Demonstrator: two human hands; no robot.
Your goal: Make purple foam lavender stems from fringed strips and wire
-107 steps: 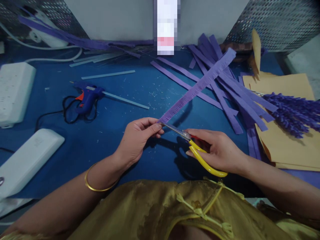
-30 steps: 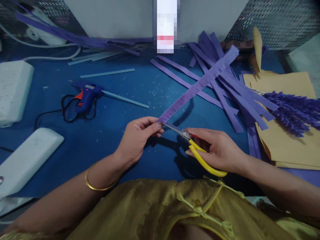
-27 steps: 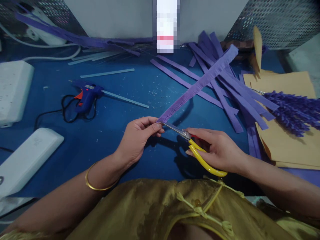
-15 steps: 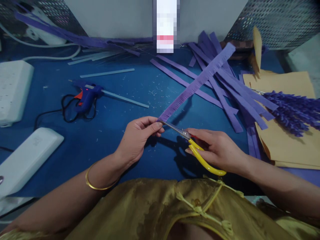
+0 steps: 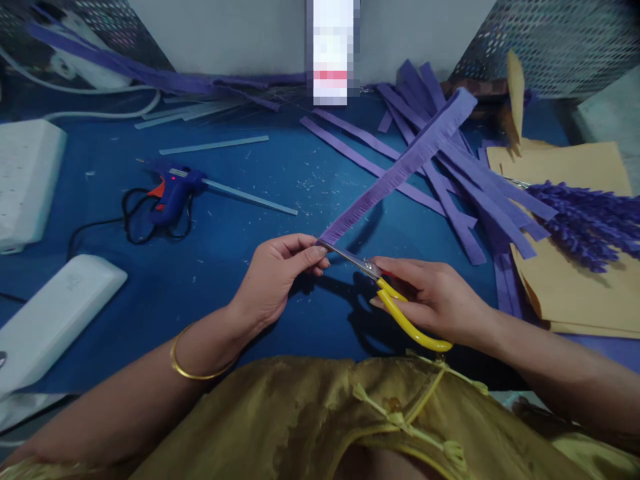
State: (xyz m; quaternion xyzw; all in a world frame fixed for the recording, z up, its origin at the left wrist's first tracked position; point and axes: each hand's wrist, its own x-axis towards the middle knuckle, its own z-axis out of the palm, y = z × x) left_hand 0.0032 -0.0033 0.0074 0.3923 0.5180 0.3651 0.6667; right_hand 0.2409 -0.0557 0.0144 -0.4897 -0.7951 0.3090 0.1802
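My left hand pinches the near end of a long purple paper strip that rises up and to the right, fringed along one edge. My right hand is closed round the yellow handles of a pair of scissors. The steel blades point left and meet the strip right at my left fingertips. Both hands hover just above the blue table.
A blue glue gun with a black cord lies left of centre, glue sticks near it. White power strips sit at the left. Loose purple strips fan out at right, beside tan paper bearing purple fringed flowers.
Hardly anything has moved. The free far end of the strip wavers a little, and the scissors stay at the strip's near end.
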